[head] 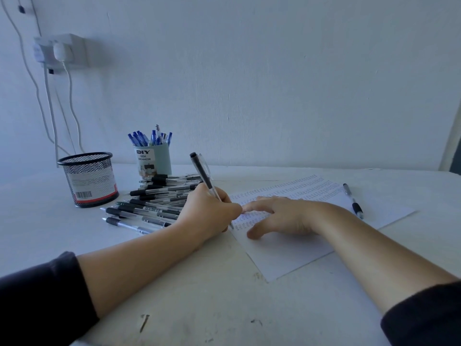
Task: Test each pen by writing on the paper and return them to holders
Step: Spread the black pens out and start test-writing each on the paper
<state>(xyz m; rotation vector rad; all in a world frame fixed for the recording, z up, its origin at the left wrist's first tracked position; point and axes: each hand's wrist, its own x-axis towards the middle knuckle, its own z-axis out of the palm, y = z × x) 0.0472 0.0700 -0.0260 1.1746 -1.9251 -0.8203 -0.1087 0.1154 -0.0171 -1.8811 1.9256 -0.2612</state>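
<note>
Pen [203, 174] upright in left fingers [225, 196]

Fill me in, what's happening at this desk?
A person is testing pens. The left hand grips a black pen, tip on the paper; the right hand lies flat, holding the sheet down. A pile of black pens waits beside the mesh holder. Blue pens stand in the DIY organizer.
</note>
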